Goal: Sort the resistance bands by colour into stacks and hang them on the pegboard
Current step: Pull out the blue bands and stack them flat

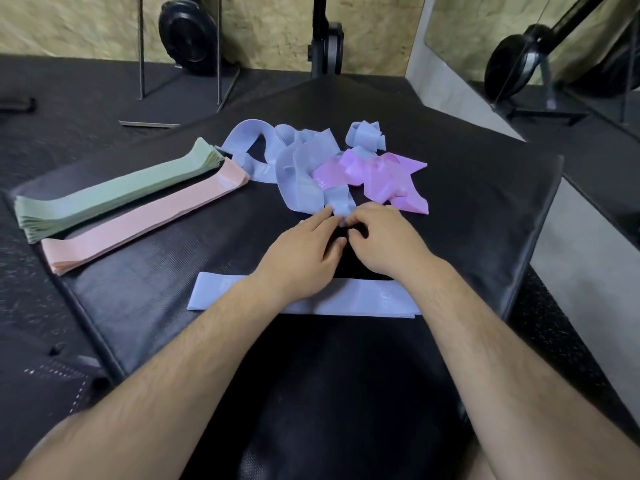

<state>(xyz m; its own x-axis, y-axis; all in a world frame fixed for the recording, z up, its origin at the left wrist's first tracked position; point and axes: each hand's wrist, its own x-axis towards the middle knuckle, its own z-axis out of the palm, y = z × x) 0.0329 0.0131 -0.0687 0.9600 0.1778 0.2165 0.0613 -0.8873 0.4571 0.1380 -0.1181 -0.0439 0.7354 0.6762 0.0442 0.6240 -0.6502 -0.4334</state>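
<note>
Nearest my view, my two bare forearms reach out over the black padded mat [467, 209] that carries everything. Just under my wrists, near the mat's near edge, one flattened pale blue fabric resistance band [363, 299] lies crosswise, partly covered by both arms.

Past it, my left hand [304, 252] and right hand [384, 242] meet at the middle of the mat. Both grips are pinched closed on the near end of one loose pale blue band [337, 200], fingertips almost touching each other. That band trails away into the tangled pile of pale blue bands [277, 147], which sits toward the mat's far edge. Touching the pile on its right side is a crumpled heap of glossy pink-violet bands [384, 178].

Along the mat's left edge lie two tidy stacks, side by side and touching: a thick stack of sage green bands [114, 192] on the outside and a thinner stack of salmon pink bands [145, 220] on the inside.

Around the mat I see dark rubber flooring [69, 98], a chipboard wall [277, 26], black weight plates [190, 36] on thin metal stands, and a mirror [571, 46] at far right. My hands hide the very tip of the held band.
</note>
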